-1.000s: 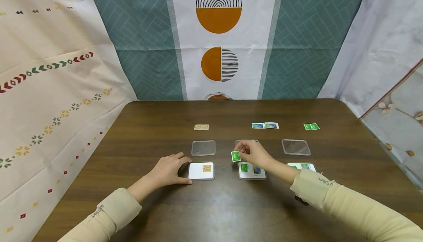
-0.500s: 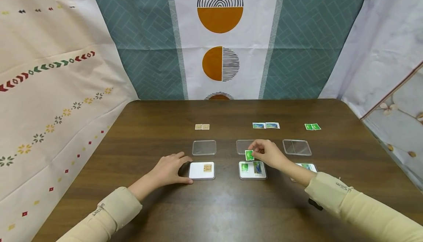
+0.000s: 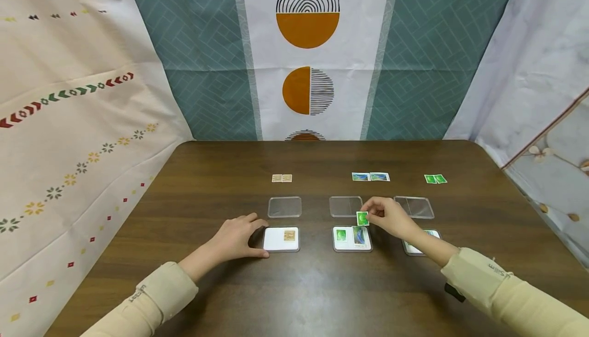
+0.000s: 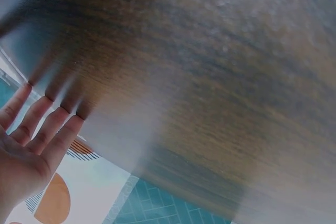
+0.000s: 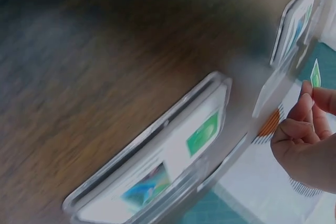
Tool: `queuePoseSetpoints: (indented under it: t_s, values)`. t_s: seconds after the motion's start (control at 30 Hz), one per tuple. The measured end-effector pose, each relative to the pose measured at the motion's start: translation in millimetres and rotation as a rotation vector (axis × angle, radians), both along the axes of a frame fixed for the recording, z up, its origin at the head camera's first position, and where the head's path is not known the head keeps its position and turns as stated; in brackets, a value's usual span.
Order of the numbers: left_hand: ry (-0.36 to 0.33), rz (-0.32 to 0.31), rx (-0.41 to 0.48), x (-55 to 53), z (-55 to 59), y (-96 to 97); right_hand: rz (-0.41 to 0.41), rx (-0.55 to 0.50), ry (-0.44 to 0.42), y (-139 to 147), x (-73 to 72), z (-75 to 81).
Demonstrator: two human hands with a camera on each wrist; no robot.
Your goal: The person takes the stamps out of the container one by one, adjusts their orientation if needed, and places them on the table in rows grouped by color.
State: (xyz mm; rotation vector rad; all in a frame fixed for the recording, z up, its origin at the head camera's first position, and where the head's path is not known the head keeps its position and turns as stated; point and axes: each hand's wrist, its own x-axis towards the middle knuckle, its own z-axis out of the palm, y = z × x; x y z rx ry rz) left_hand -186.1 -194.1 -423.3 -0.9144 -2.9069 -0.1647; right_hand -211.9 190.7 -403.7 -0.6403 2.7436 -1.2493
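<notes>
One green stamp (image 3: 362, 218) pinched in right hand (image 3: 391, 217): carries it farther right, still unplaced, with left hand (image 3: 235, 237) spread at leftmost case (image 3: 273, 240).

Behind three white rectangular plastic cases (image 3: 348, 245) on the brown wooden table (image 3: 294, 291) lie clear rectangular plastic lids (image 3: 342, 207), then tan, blue and green paper stamps (image 3: 380, 177).

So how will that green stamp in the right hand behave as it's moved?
The green stamp is probably very light: it looks like a small, thin sheet, pinched only near one edge by the right hand. It seems stiff enough to keep its shape, since it shows no droop, though being so thin it might crease if squeezed.
</notes>
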Motion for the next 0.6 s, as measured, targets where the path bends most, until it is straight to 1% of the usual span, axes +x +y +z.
queuePoseSetpoints:
  t_s: [0.17,0.37,0.5,0.6]
  values:
    - [0.004,0.01,0.009,-0.1,-0.2,-1.5,0.006,-0.004,0.002,9,-4.0,0.6]
    - [-0.013,0.008,0.01,1.6,-1.2,-0.7,0.004,0.003,0.017,20,-7.9,-0.1]
    - [-0.013,0.006,0.01,2.4,-3.1,-0.7,0.002,0.018,0.023,27,-9.9,3.2]
    - [-0.013,0.009,0.014,2.1,-1.5,-0.4,-0.004,0.034,0.023,32,-12.8,7.7]
